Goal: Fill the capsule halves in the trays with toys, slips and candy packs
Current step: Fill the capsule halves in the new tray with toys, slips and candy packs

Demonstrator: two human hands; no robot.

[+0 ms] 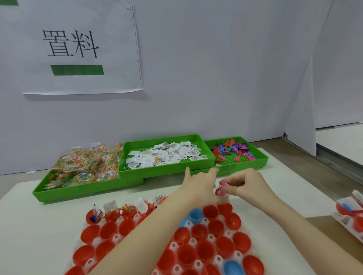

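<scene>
At the tray's [117,238] far edge, the right hand [248,186] pinched a pink toy [223,188]. The left hand [200,186] lay beside it, its grip hidden. Crowded together, they risked fumbling the toy past the red halves [211,212] onto the worktop [45,219].

A pale grey-white wall [216,78] fills the upper part of the view, evenly lit, with soft shadows. A white paper sign [78,49] hangs on it at the left, printed with two large black characters above a green bar [77,70]; its lower edge curls slightly off the wall. A second sheet's green corner [8,2] shows at the top left. At the right a white panel [302,110] leans out from the wall. Below lies a white mat [39,225] on a wood-toned table [324,163], whose bare surface shows at the right, with a lighter surface [341,141] beyond.
</scene>
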